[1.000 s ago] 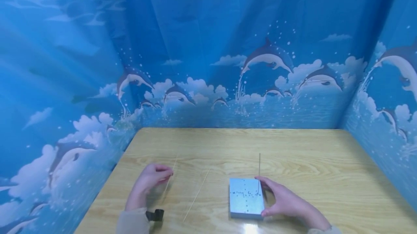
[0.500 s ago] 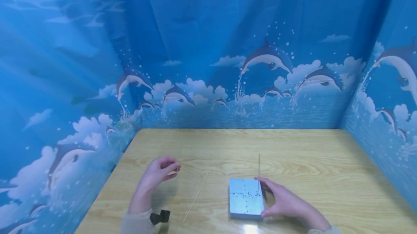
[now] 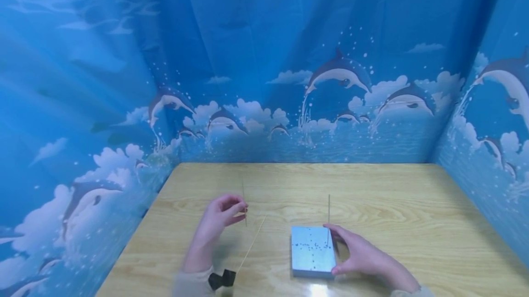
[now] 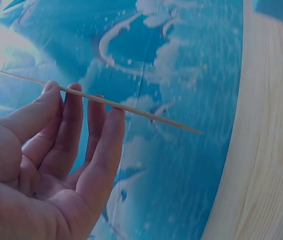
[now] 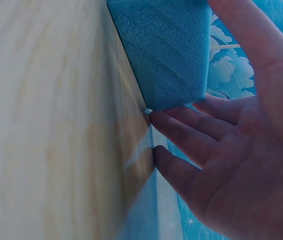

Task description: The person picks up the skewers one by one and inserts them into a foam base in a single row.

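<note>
My left hand (image 3: 221,216) pinches a thin bamboo skewer (image 4: 151,116) between thumb and fingertips, above the table's left half. It stands nearly upright in the head view; in the left wrist view its pointed end sticks out past the fingers. On the right, my right hand (image 3: 358,254) holds a light blue foam block (image 3: 312,260), thumb at its near corner and fingers along its far right side. Small dark holes form a cross on the block's top. Another skewer (image 3: 329,212) stands upright near the block's right edge. The right wrist view shows the block's side (image 5: 166,55) close up.
A further skewer (image 3: 254,243) lies slantwise on the wooden table (image 3: 380,191), between my left hand and the block. Blue dolphin-print sheeting (image 3: 256,58) walls the table at the back and both sides. A black strap mount (image 3: 222,279) sits on my left wrist.
My left hand has moved right and slightly away from me, turning its skewer from slanted to nearly upright. The right hand, the block and its standing skewer stay in place.
</note>
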A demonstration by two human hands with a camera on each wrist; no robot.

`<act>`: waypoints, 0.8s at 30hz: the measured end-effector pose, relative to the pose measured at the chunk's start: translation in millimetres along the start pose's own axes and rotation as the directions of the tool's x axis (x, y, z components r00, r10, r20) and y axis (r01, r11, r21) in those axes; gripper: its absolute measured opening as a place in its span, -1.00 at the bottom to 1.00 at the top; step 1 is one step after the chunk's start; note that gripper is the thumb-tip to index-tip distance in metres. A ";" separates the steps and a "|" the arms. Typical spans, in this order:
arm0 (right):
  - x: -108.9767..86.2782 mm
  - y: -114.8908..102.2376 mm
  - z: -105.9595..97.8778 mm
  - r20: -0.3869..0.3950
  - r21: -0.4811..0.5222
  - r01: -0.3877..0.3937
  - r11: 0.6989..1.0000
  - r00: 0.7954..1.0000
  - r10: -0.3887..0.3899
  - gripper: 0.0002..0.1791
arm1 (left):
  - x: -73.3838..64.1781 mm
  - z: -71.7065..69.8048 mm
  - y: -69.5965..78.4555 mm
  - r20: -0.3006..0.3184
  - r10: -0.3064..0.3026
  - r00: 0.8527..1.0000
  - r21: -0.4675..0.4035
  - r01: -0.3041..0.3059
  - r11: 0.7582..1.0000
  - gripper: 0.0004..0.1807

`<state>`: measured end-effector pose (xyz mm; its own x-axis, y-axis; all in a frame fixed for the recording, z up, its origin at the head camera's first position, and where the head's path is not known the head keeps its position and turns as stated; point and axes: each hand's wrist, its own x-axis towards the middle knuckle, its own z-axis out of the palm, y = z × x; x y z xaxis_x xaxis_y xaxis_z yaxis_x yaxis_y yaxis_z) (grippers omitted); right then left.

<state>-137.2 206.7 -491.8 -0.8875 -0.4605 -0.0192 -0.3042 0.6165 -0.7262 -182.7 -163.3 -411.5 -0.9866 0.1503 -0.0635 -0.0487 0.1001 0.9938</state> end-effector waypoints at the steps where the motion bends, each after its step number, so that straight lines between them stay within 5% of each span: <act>1: 0.2 0.0 -0.1 0.002 0.002 -0.007 1.000 1.000 0.007 0.33 | 0.2 4.9 0.4 0.008 0.004 1.000 -0.009 -0.004 1.000 -0.83; 14: 0.2 -1.0 -2.5 0.007 -0.006 0.009 1.000 1.000 -0.009 0.31 | 5.1 62.1 4.0 0.089 0.065 0.994 -0.128 -0.053 0.990 -0.82; 24: 0.5 1.4 -0.8 0.008 0.018 0.001 1.000 1.000 -0.001 0.32 | 2.7 101.2 -6.0 0.172 0.099 0.980 -0.116 -0.079 0.990 -0.81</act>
<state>-138.3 207.8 -492.3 -0.8842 -0.4665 -0.0238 -0.2988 0.6041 -0.7388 -169.3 -63.9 -426.9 -0.9451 0.3263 0.0200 0.0120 -0.0264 0.9996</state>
